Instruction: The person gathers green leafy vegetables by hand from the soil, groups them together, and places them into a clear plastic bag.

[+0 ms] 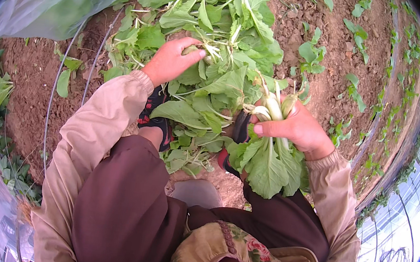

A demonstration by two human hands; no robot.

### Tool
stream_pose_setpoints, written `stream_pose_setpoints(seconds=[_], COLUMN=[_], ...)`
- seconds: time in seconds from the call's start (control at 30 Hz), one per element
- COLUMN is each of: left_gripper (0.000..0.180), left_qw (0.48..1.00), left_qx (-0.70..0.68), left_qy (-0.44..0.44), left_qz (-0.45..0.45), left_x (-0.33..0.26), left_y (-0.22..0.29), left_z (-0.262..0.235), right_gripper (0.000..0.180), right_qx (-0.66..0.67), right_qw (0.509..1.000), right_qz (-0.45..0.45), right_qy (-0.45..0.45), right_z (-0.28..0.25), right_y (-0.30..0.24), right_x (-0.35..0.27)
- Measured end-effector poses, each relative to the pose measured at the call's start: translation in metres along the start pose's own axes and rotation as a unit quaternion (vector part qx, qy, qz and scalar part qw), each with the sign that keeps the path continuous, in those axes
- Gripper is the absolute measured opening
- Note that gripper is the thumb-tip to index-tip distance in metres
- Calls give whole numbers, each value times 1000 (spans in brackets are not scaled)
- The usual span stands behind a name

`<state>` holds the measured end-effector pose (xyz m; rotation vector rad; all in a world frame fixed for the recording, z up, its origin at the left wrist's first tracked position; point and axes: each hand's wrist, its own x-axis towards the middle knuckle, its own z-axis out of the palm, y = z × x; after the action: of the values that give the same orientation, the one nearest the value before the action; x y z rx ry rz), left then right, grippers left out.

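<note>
My right hand (298, 128) is closed around a bunch of leafy greens (267, 168). The pale stem and root ends point up past my thumb, and the broad leaves hang down over my knee. Further left, my left hand (172, 61) has its thumb and fingers curled on the pale base of another leafy green (211, 51), at the edge of the heap. That heap of pulled greens (232, 83) spreads from between my feet to the far side, with leaves and whitish stems lying in all directions.
Clear plastic sheeting (73, 1) bulges at the far left, beside thin wire hoops (95, 57). Young plants (311, 53) grow in rows in the brown soil (287, 27) to the right. My shoes (156, 116) flank the heap, near a grey rounded object (196, 192).
</note>
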<state>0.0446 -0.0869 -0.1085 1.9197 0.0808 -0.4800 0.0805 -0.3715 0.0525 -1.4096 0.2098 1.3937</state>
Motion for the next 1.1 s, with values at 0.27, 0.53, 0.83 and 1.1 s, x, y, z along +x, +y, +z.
stream_pose_setpoints(seconds=[0.27, 0.53, 0.83, 1.1], left_gripper=[30, 29, 25, 28], left_qw=[986, 933, 923, 945], left_qx=[-144, 220, 308, 254], left_qy=[7, 262, 173, 166], left_qz=[-80, 109, 150, 123], left_x=[1, -22, -15, -3], left_y=[2, 11, 6, 7], left_z=[9, 25, 28, 37], right_gripper=[39, 39, 38, 37], right_qx=[9, 11, 0, 12], right_qw=[1000, 1000, 1000, 1000], right_qz=[1, 6, 12, 11], right_qy=[4, 6, 3, 12], right_z=[1, -4, -1, 3], right_y=[2, 6, 6, 5], right_x=[-1, -4, -4, -5])
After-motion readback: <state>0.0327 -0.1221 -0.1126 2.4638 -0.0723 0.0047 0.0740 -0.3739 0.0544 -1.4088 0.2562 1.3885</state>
